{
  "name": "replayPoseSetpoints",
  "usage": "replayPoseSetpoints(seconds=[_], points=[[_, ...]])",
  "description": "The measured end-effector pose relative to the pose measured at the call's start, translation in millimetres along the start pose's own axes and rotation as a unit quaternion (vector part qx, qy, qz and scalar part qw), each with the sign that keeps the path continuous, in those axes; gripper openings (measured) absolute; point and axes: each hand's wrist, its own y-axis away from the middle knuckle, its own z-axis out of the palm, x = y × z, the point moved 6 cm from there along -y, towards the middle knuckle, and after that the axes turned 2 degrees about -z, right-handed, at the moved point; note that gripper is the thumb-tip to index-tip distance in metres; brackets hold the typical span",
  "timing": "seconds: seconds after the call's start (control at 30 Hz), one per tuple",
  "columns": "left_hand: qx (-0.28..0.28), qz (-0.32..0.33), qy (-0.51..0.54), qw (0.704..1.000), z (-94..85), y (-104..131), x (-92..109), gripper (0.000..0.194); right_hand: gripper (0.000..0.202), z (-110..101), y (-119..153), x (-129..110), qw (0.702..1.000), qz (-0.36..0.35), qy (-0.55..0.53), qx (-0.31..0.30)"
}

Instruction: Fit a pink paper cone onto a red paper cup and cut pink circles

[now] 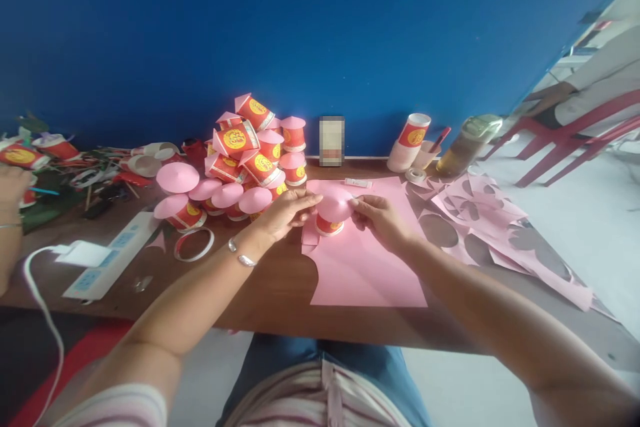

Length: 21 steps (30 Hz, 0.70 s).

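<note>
A pink paper cone (335,203) sits on top of a red paper cup (329,225) with a yellow emblem, upright on the pink paper sheet (370,267). At the cone's left edge, my left hand (293,212) pinches the rim between thumb and fingers. My right hand (373,217) pinches the opposite edge in the same way. To the left of my hands stands a pile of red cups with pink cone tops (237,140), several lying on their sides. A small white tube (358,183) rests at the sheet's far edge.
Cut pink paper scraps (480,220) lie at the right. Behind them are stacked cups (413,140), a tape roll (415,176) and a bottle (467,145). A power strip (113,257) with a white charger and a tape ring (194,244) are left. Another person's hand (13,193) shows far left.
</note>
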Motion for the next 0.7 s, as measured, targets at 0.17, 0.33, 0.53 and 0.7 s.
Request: replayPoseSetpoints(seconds=[0.17,0.33,0.53,0.7], points=[[0.009,0.002,0.004,1.0,-7.8,-6.1,-4.4,0.049,0.054,-1.5,-9.4,-1.0,1.0,0.008,-0.022,-0.001],[0.01,-0.026,0.014,1.0,-11.3,-8.2,-10.8,0.051,0.055,2.4,-10.5,7.6,0.999,0.011,-0.031,0.007],[0.013,-0.039,0.02,0.999,-11.1,-11.8,-16.9,0.052,0.054,3.5,-10.1,14.3,1.0,0.009,-0.016,0.012],[0.019,-0.04,0.023,0.999,-11.8,-15.9,-24.2,0.05,0.055,-2.4,-14.1,24.7,0.998,0.031,-0.031,0.034]])
